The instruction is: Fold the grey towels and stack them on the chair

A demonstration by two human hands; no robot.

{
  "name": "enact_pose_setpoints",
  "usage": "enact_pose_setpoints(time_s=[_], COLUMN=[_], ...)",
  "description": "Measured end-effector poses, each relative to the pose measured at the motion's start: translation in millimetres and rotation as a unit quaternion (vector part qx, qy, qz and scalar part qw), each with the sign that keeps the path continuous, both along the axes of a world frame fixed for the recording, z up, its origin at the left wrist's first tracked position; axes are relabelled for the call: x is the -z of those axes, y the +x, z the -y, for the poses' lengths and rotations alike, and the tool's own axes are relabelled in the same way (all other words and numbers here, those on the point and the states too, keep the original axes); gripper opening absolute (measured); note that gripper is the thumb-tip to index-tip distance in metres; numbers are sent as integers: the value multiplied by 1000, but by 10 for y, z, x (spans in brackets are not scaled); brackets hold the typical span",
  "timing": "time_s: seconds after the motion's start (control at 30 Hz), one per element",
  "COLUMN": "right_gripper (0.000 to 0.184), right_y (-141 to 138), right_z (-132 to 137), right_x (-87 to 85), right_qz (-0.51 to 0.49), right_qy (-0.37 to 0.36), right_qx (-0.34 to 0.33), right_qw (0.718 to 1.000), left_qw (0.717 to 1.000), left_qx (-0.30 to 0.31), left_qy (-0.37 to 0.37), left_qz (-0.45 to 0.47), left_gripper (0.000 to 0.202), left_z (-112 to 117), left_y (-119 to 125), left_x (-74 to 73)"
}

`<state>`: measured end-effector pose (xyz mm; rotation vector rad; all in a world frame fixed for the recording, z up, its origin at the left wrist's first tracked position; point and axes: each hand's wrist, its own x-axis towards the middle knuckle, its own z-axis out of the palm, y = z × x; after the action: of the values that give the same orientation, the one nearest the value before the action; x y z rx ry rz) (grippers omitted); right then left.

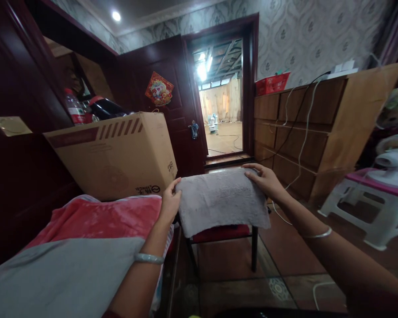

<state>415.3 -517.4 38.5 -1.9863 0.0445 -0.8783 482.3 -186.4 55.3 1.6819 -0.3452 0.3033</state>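
2 bare hands on a grey fuzzy towel, which is draped over a red-seated stool w/ dark metal legs. L hand is closed on the towel's L edge, fingers curled round it, jade-look bangle on wrist. R hand grips the far R edge, fingers bent over the top, thin silver bangle on wrist. Towel hangs past the seat front, red showing below it.

L of stool: bed w/ pink blanket & grey cover. Behind: cardboard box, tilted, bottles on top. Further back: dark wood door w/ red paper decoration, open doorway beside it. R side: wooden drawer chest w/ cables across the front, white plastic step stool w/ pink top.
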Motion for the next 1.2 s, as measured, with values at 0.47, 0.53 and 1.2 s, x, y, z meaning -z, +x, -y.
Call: enact_pose_setpoints(time_s=[0.47, 0.53, 1.2], right_gripper=[54, 73, 83], right_y=[-319, -298, 18], right_z=[-143, -187, 100], right_x=[-92, -90, 30], right_qz=[34, 41, 4], right_qy=[-377, -437, -432], right_qx=[121, 59, -113], right_qw=[918, 897, 895], left_qw=[920, 869, 773], left_qx=[-113, -46, 54], left_qy=[312, 405, 550], left_qz=[208, 281, 313], left_gripper=[54, 79, 82], left_z=[-75, 31, 122], left_y=[-122, -214, 185], left_x=[-112, -132, -56])
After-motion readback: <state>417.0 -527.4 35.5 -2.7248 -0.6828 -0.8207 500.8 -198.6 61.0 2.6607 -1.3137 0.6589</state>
